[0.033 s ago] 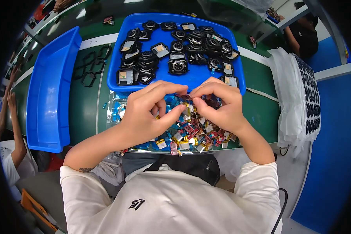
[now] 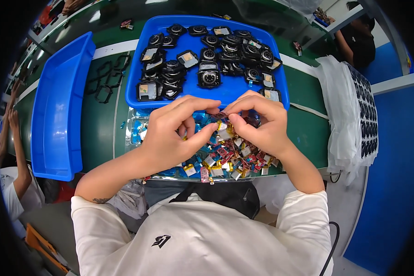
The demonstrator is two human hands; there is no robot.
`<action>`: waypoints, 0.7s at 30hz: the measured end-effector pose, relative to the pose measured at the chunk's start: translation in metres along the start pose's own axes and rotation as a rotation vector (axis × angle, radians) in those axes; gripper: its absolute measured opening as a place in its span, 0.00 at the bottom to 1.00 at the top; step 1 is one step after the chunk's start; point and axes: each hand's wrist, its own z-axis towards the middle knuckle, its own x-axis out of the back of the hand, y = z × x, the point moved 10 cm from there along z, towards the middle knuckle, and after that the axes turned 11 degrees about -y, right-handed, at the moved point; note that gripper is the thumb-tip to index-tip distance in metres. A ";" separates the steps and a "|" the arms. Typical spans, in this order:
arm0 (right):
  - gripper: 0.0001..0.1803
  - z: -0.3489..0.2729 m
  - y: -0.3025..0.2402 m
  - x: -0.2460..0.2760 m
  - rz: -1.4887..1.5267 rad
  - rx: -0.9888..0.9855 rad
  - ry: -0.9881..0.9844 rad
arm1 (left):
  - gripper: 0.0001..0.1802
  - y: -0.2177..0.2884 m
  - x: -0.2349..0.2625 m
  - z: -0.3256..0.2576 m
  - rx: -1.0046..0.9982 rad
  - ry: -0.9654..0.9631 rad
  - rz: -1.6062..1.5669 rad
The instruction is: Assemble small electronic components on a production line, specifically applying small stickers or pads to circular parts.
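Both my hands meet over a heap of small parts, close to the front wall of a blue tray (image 2: 132, 87). Between my fingertips is a small dark-red circuit board (image 2: 221, 115), with a silver battery cell (image 2: 226, 134) with yellow tape just below it. My right hand (image 2: 261, 120) pinches the board between thumb and index finger. My left hand (image 2: 177, 131) curls round its left side, index finger at the board and thumb by the yellow tape. Fingers partly hide the piece. Beneath lie silver cells, red boards and blue film pieces in a clear tray (image 2: 134, 124).
Black watch-like housings (image 2: 209, 78) fill much of the blue tray. A second blue tray (image 2: 55, 110) stands tilted on the left, beside black frames (image 2: 104, 94). White sheeting (image 2: 338, 110) and a stack of black parts (image 2: 369, 119) are at the right. Other people work around.
The silver cell under my fingers shows more fully now, turned face up. My hands have barely shifted and the trays stay put.
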 end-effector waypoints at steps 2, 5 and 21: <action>0.05 -0.002 0.005 0.004 0.187 0.050 0.063 | 0.18 -0.006 -0.002 0.001 0.019 -0.001 -0.061; 0.06 -0.004 0.007 0.001 0.235 0.042 0.055 | 0.19 -0.016 -0.002 0.001 0.024 0.007 -0.113; 0.03 -0.008 0.012 0.003 0.340 -0.055 0.085 | 0.21 -0.018 0.001 0.000 0.043 0.061 -0.461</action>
